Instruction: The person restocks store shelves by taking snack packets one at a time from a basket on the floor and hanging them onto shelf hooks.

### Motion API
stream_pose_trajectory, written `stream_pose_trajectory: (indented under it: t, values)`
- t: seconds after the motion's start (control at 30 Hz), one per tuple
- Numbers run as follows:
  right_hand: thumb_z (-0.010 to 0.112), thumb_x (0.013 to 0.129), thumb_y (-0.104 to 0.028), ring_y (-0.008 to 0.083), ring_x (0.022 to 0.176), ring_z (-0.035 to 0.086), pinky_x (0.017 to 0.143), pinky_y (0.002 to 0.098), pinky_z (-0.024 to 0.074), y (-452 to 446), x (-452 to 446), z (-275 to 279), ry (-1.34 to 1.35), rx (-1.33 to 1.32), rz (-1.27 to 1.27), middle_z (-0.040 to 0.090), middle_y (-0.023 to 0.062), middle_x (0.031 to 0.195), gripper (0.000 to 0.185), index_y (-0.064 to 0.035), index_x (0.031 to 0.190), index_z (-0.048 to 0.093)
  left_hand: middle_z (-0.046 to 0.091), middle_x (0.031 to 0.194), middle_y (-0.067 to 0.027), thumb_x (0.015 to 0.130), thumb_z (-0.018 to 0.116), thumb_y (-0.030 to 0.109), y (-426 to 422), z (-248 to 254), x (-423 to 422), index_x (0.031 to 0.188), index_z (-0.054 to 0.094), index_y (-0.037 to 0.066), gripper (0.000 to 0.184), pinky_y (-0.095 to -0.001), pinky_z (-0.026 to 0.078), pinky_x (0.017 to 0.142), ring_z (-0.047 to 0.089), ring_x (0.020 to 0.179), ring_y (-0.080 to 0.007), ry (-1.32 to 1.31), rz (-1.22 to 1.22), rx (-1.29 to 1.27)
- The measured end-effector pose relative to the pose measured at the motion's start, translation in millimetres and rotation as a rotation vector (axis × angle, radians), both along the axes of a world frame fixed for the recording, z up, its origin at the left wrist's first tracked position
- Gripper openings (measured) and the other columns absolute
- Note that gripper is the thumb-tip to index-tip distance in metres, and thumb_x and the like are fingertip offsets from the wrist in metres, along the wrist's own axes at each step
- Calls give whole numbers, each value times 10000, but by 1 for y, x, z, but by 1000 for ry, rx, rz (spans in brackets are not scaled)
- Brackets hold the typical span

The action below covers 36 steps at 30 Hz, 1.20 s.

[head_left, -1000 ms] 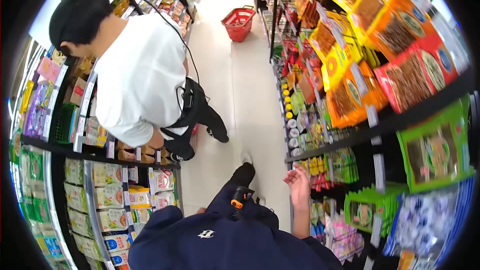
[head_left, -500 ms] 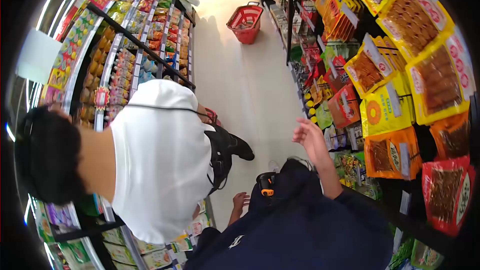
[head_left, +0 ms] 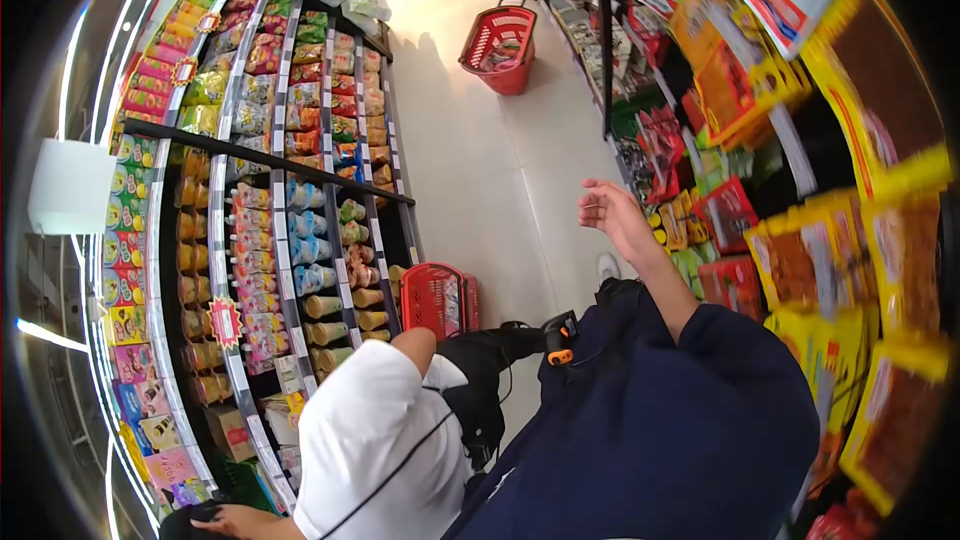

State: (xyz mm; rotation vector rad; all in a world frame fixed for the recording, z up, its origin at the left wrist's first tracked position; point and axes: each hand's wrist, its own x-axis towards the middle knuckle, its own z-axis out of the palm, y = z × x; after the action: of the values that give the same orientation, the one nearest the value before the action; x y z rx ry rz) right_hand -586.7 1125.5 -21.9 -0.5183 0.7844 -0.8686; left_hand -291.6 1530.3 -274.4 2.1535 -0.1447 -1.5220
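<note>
My right hand (head_left: 612, 212) is raised over the aisle floor (head_left: 540, 250), with its fingers loosely bent and apart and nothing in them. It is nearest to the shelves of packaged food on the right but touches none of them. My left hand is out of sight. A black and orange device (head_left: 560, 338) is at the front of my dark blue top (head_left: 640, 420). Farther up the aisle stands a red basket (head_left: 500, 45) with some packets inside.
A person in a white shirt (head_left: 380, 440) is close on my left, one hand (head_left: 235, 520) at their head. Beyond them is another red basket (head_left: 440, 300). Snack shelves (head_left: 250, 165) line the left; hanging yellow and red packets (head_left: 815, 250) line the right.
My view has moved forward along the aisle. The person in white has shifted lower in view, uncovering the second red basket. My left hand has left the view; my right hand stays raised.
</note>
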Motion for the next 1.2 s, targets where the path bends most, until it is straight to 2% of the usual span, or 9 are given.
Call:
stream_pose_trajectory:
  t: [0.2, 0.33, 0.47, 0.67, 0.8, 0.97, 1.0, 1.07, 1.2]
  values:
    - [507, 930, -177, 161, 772, 626, 759, 330, 530, -137, 50, 16, -21, -59, 117, 632, 56, 845, 261, -35, 1147, 544, 657, 807, -97, 915, 516, 239, -127, 24, 42, 983, 621, 49, 228, -325, 511, 576, 622, 650, -193, -58, 121, -101]
    - [518, 925, -160, 162, 758, 624, 755, 333, 532, -197, 84, 38, -47, -148, 161, 628, 54, 832, 249, -29, 1136, 541, 654, 790, -94, 915, 510, 255, -172, 9, 55, 951, 622, 54, 233, -330, 507, 570, 617, 640, -194, -49, 128, -75]
    - [525, 924, -156, 165, 748, 625, 749, 333, 533, -232, 120, 14, -9, -72, 186, 629, 54, 823, 246, -27, 1133, 541, 650, 773, -91, 916, 504, 271, -200, -15, 67, 919, 623, 60, 243, -334, 504, 564, 612, 630, -194, -7, 65, 10]
    - [526, 928, -160, 179, 745, 628, 742, 326, 534, -288, 168, -6, 32, 77, 324, 637, 62, 852, 235, -24, 1118, 552, 645, 748, -86, 916, 495, 295, -261, -77, 109, 871, 625, 68, 266, -341, 499, 556, 605, 615, -195, 57, -56, 102]
    - [515, 929, -175, 184, 768, 639, 753, 337, 540, -360, 206, 17, 72, 29, 203, 647, 83, 861, 248, -16, 1116, 551, 641, 731, -83, 917, 488, 311, -329, -126, 159, 839, 626, 73, 286, -346, 496, 550, 600, 605, -196, 78, -124, 101]
    - [521, 929, -164, 188, 767, 633, 775, 359, 531, -451, 259, 42, 61, -114, 152, 646, 76, 855, 240, -25, 1122, 551, 637, 710, -79, 917, 480, 331, -438, -229, 259, 799, 628, 80, 314, -351, 492, 543, 594, 592, -196, 120, 56, -248]
    - [528, 924, -158, 188, 766, 631, 776, 359, 530, -462, 268, 40, 2, -58, 107, 646, 71, 854, 238, -28, 1122, 554, 647, 747, -70, 912, 497, 329, -501, -137, 273, 843, 625, 81, 287, -337, 475, 507, 594, 603, -173, -55, 303, -133]
    - [537, 917, -154, 189, 763, 629, 773, 363, 530, -475, 286, 37, -17, -20, 72, 640, 69, 845, 246, -29, 1129, 551, 673, 860, -80, 910, 553, 246, -599, -71, 324, 970, 602, 64, 198, -299, 483, 529, 624, 687, -153, -57, 496, -369]
    - [551, 910, -166, 185, 792, 616, 788, 358, 525, -488, 320, 9, -38, 108, 165, 625, 56, 856, 283, -35, 1160, 524, 687, 944, -107, 943, 539, 219, -743, 20, 370, 1115, 599, 47, 251, -306, 522, 636, 658, 764, -180, -91, 375, -638]
